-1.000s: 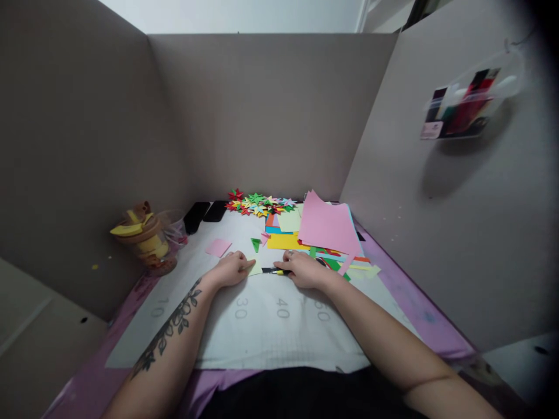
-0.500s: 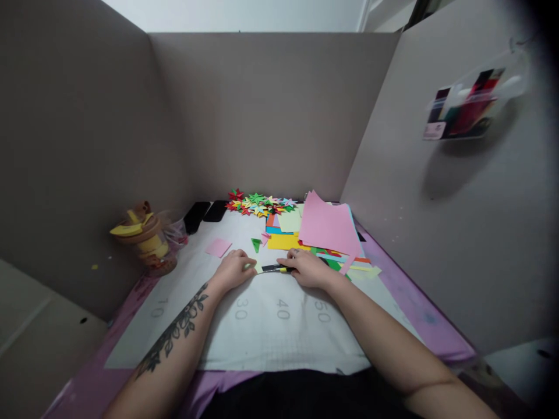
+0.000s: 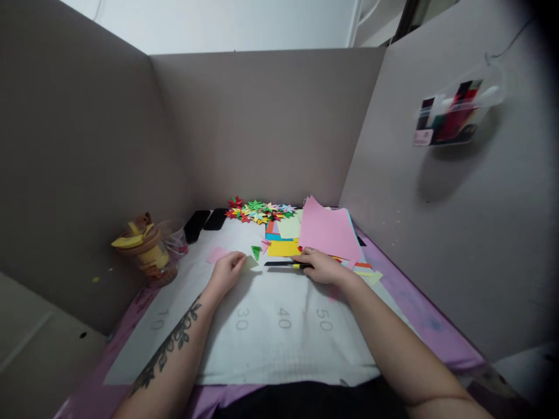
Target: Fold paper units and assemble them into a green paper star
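Note:
My left hand (image 3: 227,270) rests on the white cutting mat (image 3: 266,331), its fingers curled on a small pale green paper piece (image 3: 250,263). My right hand (image 3: 322,266) lies beside it and grips a black and yellow craft knife (image 3: 283,265) that points left along the mat. A small green folded triangle (image 3: 255,252) and a pink scrap (image 3: 264,245) lie just beyond the knife. A pink paper square (image 3: 215,255) sits left of my left hand.
A stack of coloured paper sheets (image 3: 327,233) with pink on top lies at the right. A heap of folded paper stars (image 3: 258,210) sits at the back. Two black phones (image 3: 204,221) and a jar with yellow tape (image 3: 144,250) stand at the left. Cardboard walls (image 3: 262,122) enclose the desk.
My hands have drawn apart: the left slid left with the pale green piece, the right moved right with the knife. The camera tilted slightly.

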`<state>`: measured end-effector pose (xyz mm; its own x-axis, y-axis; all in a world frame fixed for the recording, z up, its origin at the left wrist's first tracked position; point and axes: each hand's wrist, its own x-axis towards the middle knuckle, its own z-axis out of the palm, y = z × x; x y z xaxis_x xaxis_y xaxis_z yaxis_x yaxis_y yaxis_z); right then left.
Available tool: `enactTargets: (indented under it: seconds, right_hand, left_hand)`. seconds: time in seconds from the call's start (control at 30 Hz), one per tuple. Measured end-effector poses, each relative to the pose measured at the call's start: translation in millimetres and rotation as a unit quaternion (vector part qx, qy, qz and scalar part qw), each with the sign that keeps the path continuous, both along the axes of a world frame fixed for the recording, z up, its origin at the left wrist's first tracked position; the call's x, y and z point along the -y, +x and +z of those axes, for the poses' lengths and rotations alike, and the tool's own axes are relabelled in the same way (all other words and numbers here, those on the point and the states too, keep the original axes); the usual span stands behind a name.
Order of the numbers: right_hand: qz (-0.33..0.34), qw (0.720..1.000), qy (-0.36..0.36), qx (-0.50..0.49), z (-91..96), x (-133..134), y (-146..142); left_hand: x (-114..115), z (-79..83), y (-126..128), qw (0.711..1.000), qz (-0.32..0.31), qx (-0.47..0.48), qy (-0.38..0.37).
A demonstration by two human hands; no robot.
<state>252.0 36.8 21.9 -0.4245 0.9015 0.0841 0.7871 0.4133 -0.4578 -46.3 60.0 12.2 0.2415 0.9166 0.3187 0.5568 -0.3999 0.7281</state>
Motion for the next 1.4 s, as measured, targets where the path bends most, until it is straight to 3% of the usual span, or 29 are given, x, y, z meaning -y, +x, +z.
enactTargets:
  seconds: [0.1,0.13,0.2,0.27,0.37,0.43,0.53,0.63,0.73,0.9,1.0,1.1,1.2,1.3,1.4]
  right_hand:
    - [-0.059,0.988,0.005,-0.146,0.5,1,-10]
    - [-0.083,0.973,-0.004,-0.213,-0.1,2,-19]
    - [-0.102,0.925,-0.093,-0.353,-1.9,8,-40]
    - [-0.089,0.865,-0.2,-0.452,-3.5,15,-61]
    - [-0.04,0.794,-0.252,-0.552,-3.6,24,-84]
    - [-0.02,0.768,-0.249,-0.59,-2.3,28,-90]
    - [0.013,0.757,-0.253,-0.602,-0.6,32,-94]
    - [0.034,0.767,-0.258,-0.587,-0.5,33,-95]
    - [0.017,0.785,-0.235,-0.573,-2.3,30,-95]
    - [0.009,0.826,-0.242,-0.508,-5.0,23,-87]
    - [0.002,0.844,-0.252,-0.473,-1.2,19,-77]
    - [-0.048,0.9,-0.152,-0.405,5.5,14,-58]
    - [-0.034,0.977,-0.031,-0.206,7.1,8,-36]
    - [-0.017,0.996,0.029,-0.078,0.4,2,-21]
    - [-0.026,0.999,0.045,-0.013,-9.3,-2,-17]
  left_hand:
    - [-1,-1.6,5,0.972,0.034,0.211,-0.094]
    - [0,-1.8,8,0.955,0.031,0.265,-0.132]
    - [5,-1.3,14,0.921,0.016,0.339,-0.191]
    - [11,0.8,21,0.896,-0.007,0.382,-0.225]
    - [18,5.0,28,0.872,-0.003,0.424,-0.247]
    - [20,6.8,31,0.856,0.026,0.453,-0.249]
    - [22,7.3,34,0.831,0.051,0.492,-0.253]
    - [26,7.0,37,0.827,0.019,0.481,-0.29]
    - [30,7.4,39,0.854,-0.055,0.399,-0.33]
    - [26,6.6,37,0.929,-0.046,0.315,-0.186]
    - [19,2.4,30,0.947,-0.043,0.259,-0.183]
    - [13,-2.7,16,0.97,0.007,0.153,-0.188]
    - [9,-4.3,3,0.991,0.076,-0.01,-0.111]
    - [6,-2.6,-2,0.994,0.064,-0.092,0.009]
    - [2,-2.5,0,0.991,-0.01,-0.13,0.012]
